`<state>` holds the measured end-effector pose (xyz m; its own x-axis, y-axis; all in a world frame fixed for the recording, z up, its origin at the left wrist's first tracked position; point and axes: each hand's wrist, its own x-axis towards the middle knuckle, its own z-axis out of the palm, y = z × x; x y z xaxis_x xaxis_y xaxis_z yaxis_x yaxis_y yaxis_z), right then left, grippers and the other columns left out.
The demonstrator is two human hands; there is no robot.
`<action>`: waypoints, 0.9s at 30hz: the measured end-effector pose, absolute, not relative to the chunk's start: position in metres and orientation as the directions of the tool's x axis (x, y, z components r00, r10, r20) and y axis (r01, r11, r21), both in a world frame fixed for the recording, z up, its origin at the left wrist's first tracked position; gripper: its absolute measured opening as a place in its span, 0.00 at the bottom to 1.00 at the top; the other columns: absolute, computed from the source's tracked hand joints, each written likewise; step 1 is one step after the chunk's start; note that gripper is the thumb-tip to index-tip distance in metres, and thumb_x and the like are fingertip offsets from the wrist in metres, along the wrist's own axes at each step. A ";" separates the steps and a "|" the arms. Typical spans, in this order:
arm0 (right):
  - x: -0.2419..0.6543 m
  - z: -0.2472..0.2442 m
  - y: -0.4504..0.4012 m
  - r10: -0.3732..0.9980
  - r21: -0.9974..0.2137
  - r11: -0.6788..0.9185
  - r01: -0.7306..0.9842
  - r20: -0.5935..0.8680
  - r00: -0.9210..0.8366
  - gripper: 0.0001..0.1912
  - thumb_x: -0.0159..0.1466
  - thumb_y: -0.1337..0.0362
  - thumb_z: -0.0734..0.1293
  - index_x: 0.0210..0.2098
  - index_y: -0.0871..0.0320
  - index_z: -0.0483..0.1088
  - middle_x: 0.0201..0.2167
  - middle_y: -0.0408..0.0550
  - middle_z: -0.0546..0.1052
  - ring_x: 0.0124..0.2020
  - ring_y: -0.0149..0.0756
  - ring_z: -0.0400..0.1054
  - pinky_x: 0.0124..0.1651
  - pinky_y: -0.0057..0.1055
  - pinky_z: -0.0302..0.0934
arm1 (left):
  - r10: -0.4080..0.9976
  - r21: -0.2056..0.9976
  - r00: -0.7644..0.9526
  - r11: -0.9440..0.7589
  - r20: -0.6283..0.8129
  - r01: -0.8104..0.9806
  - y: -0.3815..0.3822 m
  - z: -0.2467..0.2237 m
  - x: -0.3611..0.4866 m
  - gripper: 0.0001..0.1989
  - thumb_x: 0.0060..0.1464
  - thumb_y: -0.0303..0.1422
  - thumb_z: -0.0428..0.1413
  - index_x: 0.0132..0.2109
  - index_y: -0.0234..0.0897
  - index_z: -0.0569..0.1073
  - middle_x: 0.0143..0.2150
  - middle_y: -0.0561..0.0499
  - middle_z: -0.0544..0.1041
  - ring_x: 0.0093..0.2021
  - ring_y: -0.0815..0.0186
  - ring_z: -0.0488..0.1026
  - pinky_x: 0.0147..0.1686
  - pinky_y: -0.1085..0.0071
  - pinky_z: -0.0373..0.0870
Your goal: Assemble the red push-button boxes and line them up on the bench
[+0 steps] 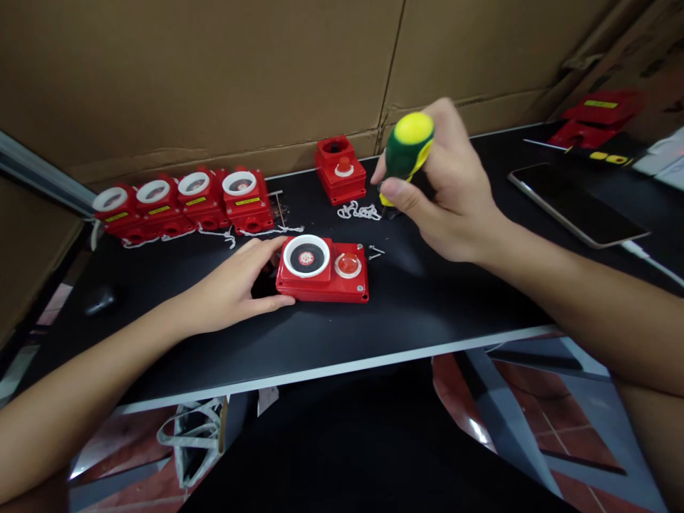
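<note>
A red alarm-like box (pixel 323 286) with a white-ringed round face and a small orange-red lens lies on the black table. My left hand (pixel 240 281) grips its left end, thumb along the front side and fingers behind. My right hand (pixel 449 185) is closed around a green and yellow screwdriver (pixel 407 146), held above the table to the right of the box; its tip is hard to make out. Two screw heads show at the box's right corners. Loose screws (pixel 376 252) lie just right of the box.
Several similar red boxes (pixel 251 201) stand in a row at the back left, with white cords. Another red box (pixel 342 171), its round opening dark, sits behind. A phone (pixel 577 203) with a cable lies right, near a second screwdriver (pixel 598 156). Cardboard (pixel 240 78) backs the table.
</note>
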<state>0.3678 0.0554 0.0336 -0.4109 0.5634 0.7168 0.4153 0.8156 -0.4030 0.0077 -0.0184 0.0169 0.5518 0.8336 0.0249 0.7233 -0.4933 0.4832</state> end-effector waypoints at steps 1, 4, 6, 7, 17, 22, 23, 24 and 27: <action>0.367 0.035 0.053 0.564 -0.418 0.813 0.406 0.738 -0.370 0.30 0.80 0.33 0.64 0.44 0.53 0.77 0.50 0.60 0.78 0.54 0.48 0.73 0.61 0.47 0.72 | 0.827 0.482 0.561 -0.503 0.026 0.718 -0.018 0.017 0.007 0.52 0.70 0.67 0.64 0.83 0.36 0.68 0.75 0.31 0.80 0.70 0.35 0.80 0.72 0.41 0.79; 0.363 0.037 0.045 0.616 -0.577 0.788 0.213 0.741 -0.267 0.32 0.78 0.29 0.66 0.44 0.52 0.75 0.42 0.52 0.80 0.36 0.35 0.70 0.44 0.38 0.71 | 0.806 0.469 0.591 -0.534 0.033 0.703 -0.019 0.017 0.005 0.50 0.72 0.66 0.63 0.84 0.36 0.67 0.76 0.31 0.79 0.70 0.36 0.79 0.71 0.43 0.79; 0.357 0.036 0.040 0.647 -0.668 0.745 -0.009 0.725 -0.238 0.29 0.78 0.32 0.69 0.43 0.53 0.75 0.37 0.47 0.79 0.27 0.29 0.65 0.31 0.34 0.63 | 0.794 0.460 0.607 -0.554 0.040 0.694 -0.019 0.017 0.004 0.49 0.73 0.65 0.64 0.84 0.35 0.67 0.76 0.31 0.79 0.70 0.37 0.79 0.70 0.44 0.80; 0.355 0.036 0.039 0.657 -0.691 0.715 -0.105 0.715 -0.239 0.28 0.79 0.34 0.70 0.42 0.53 0.75 0.36 0.46 0.79 0.25 0.28 0.64 0.27 0.33 0.59 | 0.787 0.458 0.615 -0.563 0.043 0.688 -0.019 0.017 0.004 0.48 0.73 0.64 0.64 0.83 0.35 0.67 0.75 0.31 0.79 0.69 0.38 0.80 0.70 0.45 0.80; 0.353 0.028 0.047 0.653 -0.787 0.544 -0.291 0.615 -0.442 0.23 0.77 0.40 0.75 0.46 0.54 0.77 0.39 0.47 0.82 0.30 0.30 0.73 0.25 0.30 0.68 | 0.778 0.452 0.627 -0.577 0.051 0.680 -0.018 0.018 0.006 0.47 0.74 0.64 0.63 0.82 0.35 0.68 0.74 0.32 0.80 0.67 0.40 0.81 0.70 0.45 0.80; 0.357 0.025 0.048 0.636 -0.799 0.554 -0.234 0.588 -0.500 0.25 0.78 0.38 0.74 0.49 0.55 0.77 0.42 0.48 0.84 0.34 0.31 0.76 0.31 0.28 0.72 | 0.785 0.460 0.618 -0.565 0.042 0.685 -0.018 0.016 0.005 0.49 0.72 0.65 0.64 0.83 0.35 0.68 0.74 0.31 0.80 0.67 0.39 0.80 0.71 0.43 0.80; 0.357 0.025 0.048 0.637 -0.800 0.558 -0.222 0.584 -0.504 0.26 0.78 0.37 0.73 0.49 0.55 0.77 0.42 0.48 0.84 0.34 0.31 0.76 0.32 0.28 0.72 | 0.785 0.459 0.618 -0.564 0.042 0.686 -0.018 0.016 0.005 0.49 0.73 0.65 0.63 0.83 0.35 0.68 0.74 0.31 0.80 0.68 0.38 0.80 0.71 0.43 0.80; 0.358 0.026 0.047 0.635 -0.800 0.561 -0.214 0.582 -0.508 0.26 0.78 0.37 0.73 0.49 0.55 0.77 0.43 0.48 0.84 0.33 0.30 0.75 0.32 0.28 0.72 | 0.785 0.458 0.618 -0.565 0.042 0.686 -0.018 0.016 0.005 0.49 0.73 0.65 0.63 0.83 0.35 0.68 0.75 0.31 0.79 0.68 0.38 0.80 0.71 0.42 0.80; 0.358 0.028 0.046 0.634 -0.801 0.563 -0.204 0.577 -0.515 0.26 0.78 0.37 0.74 0.49 0.55 0.76 0.43 0.48 0.85 0.31 0.29 0.74 0.31 0.28 0.71 | 0.783 0.459 0.621 -0.566 0.040 0.685 -0.018 0.017 0.005 0.49 0.73 0.66 0.63 0.83 0.36 0.68 0.76 0.31 0.79 0.71 0.36 0.79 0.73 0.41 0.79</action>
<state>0.3584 0.0456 0.0284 -0.5147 0.6341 0.5770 -0.2041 0.5630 -0.8008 0.0049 -0.0179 0.0170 0.6206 0.7831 0.0402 0.6848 -0.5662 0.4587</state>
